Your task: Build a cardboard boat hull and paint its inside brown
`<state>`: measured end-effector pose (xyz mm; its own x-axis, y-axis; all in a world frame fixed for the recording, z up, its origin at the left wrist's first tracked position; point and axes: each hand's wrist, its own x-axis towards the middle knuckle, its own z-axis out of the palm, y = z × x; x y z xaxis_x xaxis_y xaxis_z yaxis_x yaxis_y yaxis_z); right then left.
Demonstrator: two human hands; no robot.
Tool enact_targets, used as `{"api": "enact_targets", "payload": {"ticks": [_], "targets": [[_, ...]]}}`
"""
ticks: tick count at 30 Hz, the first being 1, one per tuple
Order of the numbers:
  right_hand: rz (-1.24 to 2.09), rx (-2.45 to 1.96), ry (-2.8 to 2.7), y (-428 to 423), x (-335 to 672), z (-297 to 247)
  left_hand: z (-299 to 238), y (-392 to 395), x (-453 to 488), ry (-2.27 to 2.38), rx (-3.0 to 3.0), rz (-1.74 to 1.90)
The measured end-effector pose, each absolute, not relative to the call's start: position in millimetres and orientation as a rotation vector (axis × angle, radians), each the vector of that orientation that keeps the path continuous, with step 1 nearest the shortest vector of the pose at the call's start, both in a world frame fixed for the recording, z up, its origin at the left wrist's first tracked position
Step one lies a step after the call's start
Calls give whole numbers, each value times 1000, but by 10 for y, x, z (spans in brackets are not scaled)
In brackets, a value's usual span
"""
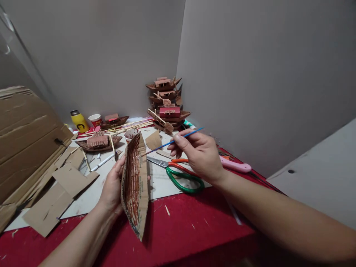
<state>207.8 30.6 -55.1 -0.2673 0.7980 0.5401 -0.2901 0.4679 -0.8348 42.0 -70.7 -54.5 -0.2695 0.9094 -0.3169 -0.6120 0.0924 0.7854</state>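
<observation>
My left hand [111, 185] grips a cardboard boat hull [132, 189] from its left side and holds it tilted on end above the table's front. The hull's inner face is ridged and coated in wet-looking reddish-brown paint, while its right side is bare cardboard with print on it. Between the thumb and fingers of my right hand [198, 154] is a thin blue paintbrush [180, 138]. Its dark tip reaches the hull's right edge; whether it touches cannot be told. Scissors [185, 180] with one green and one orange handle lie beneath my right hand. Behind the hull stands a paint-stained paper cup [130, 134].
Several finished model boats [168, 111] are stacked in the corner. Another model boat [97, 142] sits at left, near a yellow bottle [79, 121] and a red-and-white paper cup [95, 119]. Cardboard pieces [73, 178] cover the left side. A pink-handled tool [236, 165] lies right.
</observation>
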Motion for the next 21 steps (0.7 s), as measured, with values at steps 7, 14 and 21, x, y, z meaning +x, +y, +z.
{"api": "enact_targets", "payload": {"ticks": [7, 14, 21], "targets": [[684, -441, -1668, 332, 2113, -579, -574, -695, 436, 1138, 431, 1460], [564, -418, -1757, 456, 2156, -628, -562, -694, 457, 1201, 408, 1477], [557, -414, -1908, 387, 2210, -546, -541, -694, 453, 1169, 366, 1489]]}}
